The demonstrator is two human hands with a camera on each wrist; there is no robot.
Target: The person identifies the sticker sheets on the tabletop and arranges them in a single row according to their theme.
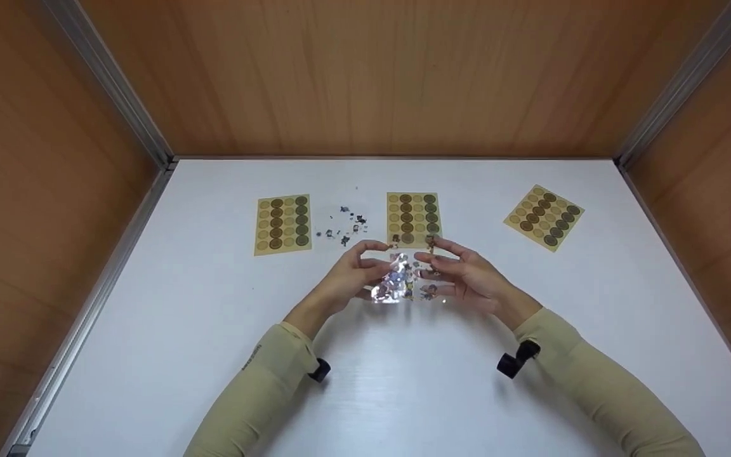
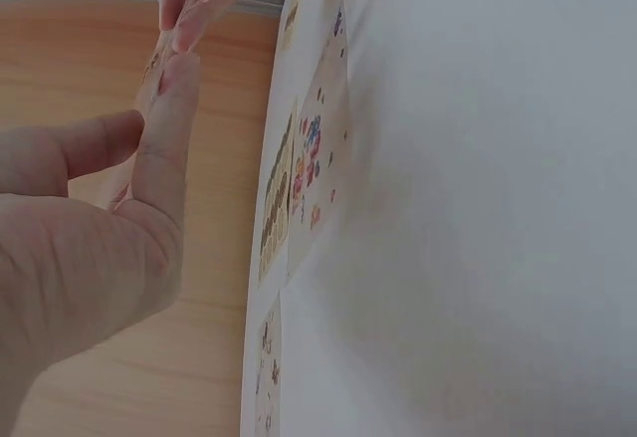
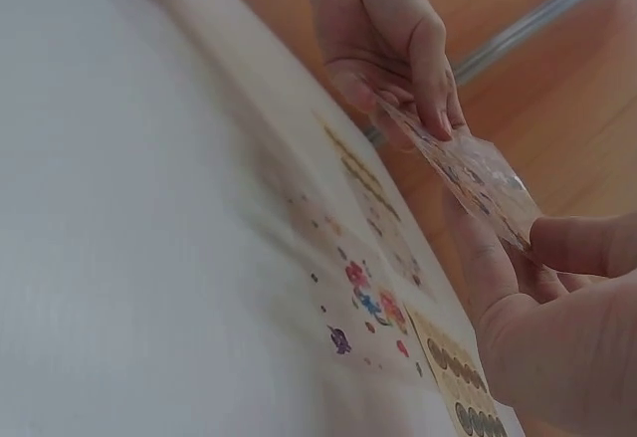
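Observation:
A clear sticker sheet (image 1: 397, 279) with small printed figures is held above the table between both hands. My left hand (image 1: 348, 279) pinches its left side between thumb and fingers. At the opposite edge my right hand (image 1: 470, 282) also pinches it, thumb against fingers in the right wrist view. The sheet (image 3: 473, 183) looks thin and tilted there; the left wrist view shows it nearly edge-on. Beneath the hands, a clear sheet with colourful flower prints (image 3: 368, 303) lies on the table; in the head view it cannot be told apart from the held one.
Yellow sheets of round stickers lie on the white table: one at left (image 1: 283, 225), one beyond the hands (image 1: 413, 216), one turned askew at right (image 1: 544, 218). Between the first two lies a clear sheet with small dark prints (image 1: 344, 228). Wooden walls (image 1: 397, 76) enclose the table.

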